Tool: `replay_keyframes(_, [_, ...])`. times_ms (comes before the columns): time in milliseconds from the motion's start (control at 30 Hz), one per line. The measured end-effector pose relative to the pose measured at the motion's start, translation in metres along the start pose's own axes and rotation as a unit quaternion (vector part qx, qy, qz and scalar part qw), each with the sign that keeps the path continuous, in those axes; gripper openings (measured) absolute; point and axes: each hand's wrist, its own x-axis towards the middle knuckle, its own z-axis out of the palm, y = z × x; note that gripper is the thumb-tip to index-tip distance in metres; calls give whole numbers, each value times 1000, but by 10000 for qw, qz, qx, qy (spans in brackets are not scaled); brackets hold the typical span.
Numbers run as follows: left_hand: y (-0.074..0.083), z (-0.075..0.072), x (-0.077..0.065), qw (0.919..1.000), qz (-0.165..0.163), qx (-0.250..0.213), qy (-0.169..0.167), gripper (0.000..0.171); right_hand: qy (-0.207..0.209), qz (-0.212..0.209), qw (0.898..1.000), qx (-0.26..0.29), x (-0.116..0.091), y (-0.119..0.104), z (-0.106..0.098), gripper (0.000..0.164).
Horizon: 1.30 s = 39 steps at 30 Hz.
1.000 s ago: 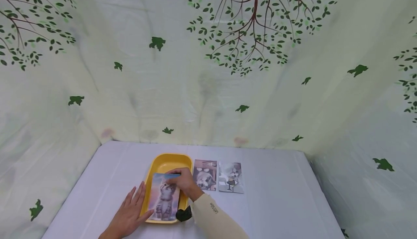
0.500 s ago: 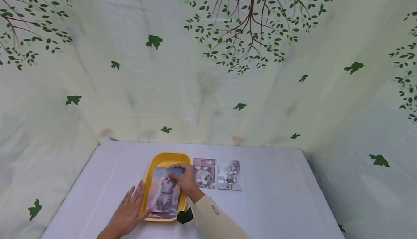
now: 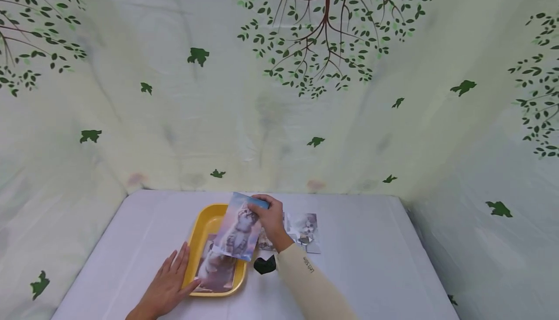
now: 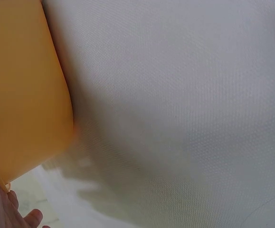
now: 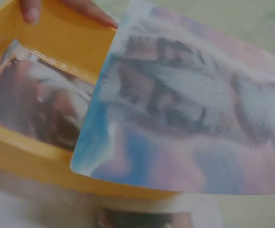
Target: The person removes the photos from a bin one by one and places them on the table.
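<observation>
My right hand (image 3: 272, 220) pinches the top right part of a kitten picture card (image 3: 239, 228) between thumb and fingers. The card tilts above the right side of a yellow tray (image 3: 202, 228); its printed face fills much of the right wrist view. Another glossy picture card (image 3: 216, 274) lies in the tray, partly covered by the raised one. My left hand (image 3: 168, 283) rests along the tray's left rim, fingers straight and thumb over the edge. In the left wrist view, the tray's outer wall (image 4: 28, 85) stands beside a few fingertips (image 4: 33, 218).
Two picture cards lie on the white table right of the tray: the nearer one (image 3: 267, 243) is mostly hidden by my right hand, the farther one (image 3: 311, 228) shows more. A dark object (image 3: 264, 264) sits by my right sleeve. A leaf-printed curtain (image 3: 262, 116) surrounds the table.
My right hand has lifted the kitten card up and to the right, uncovering the picture card beneath it in the tray. The left hand stays at the rim.
</observation>
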Motion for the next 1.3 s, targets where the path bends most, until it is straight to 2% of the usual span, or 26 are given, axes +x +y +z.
replay_keyframes(167, [2, -1, 2, 9994, -213, 73, -268, 97, 206, 164, 9996, -95, 17, -16, -34, 26])
replay_keyframes(333, [2, 1, 2, 9996, -195, 54, -214, 98, 276, 245, 9987, -353, 24, -21, -82, 33])
replay_keyframes(533, [0, 3, -2, 9997, -164, -112, -124, 98, 513, 523, 9954, -616, 24, -13, -140, 28])
replay_keyframes(700, [-3, 2, -6, 9998, -83, -189, -9, 97, 683, 786, 9903, -924, 24, -11, -177, 27])
replay_keyframes(933, [-4, 3, -3, 9997, -65, -204, -145, 97, 466, 1107, 9757, -1830, 28, -6, -232, 29])
replay_keyframes(1100, [-3, 3, -2, 10000, 15, -48, -84, 96, 464, 1343, 9662, -2150, 29, -3, -259, 26])
replay_keyframes(1300, [-1, 3, -1, 9999, 156, 50, 52, 96, 404, 1450, 9570, -2482, 25, 1, -271, 20])
